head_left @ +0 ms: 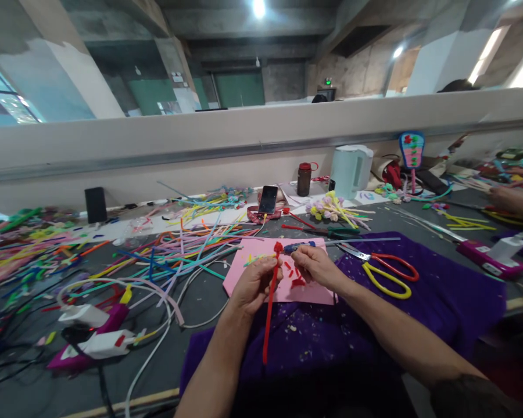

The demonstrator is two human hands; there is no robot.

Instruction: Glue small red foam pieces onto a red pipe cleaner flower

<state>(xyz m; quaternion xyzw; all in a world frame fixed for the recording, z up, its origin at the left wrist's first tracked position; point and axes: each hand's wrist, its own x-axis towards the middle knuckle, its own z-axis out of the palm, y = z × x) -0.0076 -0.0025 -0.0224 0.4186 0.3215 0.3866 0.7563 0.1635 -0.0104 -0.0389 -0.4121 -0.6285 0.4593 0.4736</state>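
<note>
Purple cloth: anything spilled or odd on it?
Yes, littered: pale scraps are scattered on the purple cloth below the pink sheet, conspicuous against the dark fabric. Probably trimmings; no damage stands out.

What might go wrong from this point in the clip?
The scissors lie beside the right forearm, blades pointing toward the right hand, so a backward swing might catch them. Small red pieces lie loose on the pink sheet near that hand and could get brushed away. The left hand might bend the slender red stem it holds.
</note>
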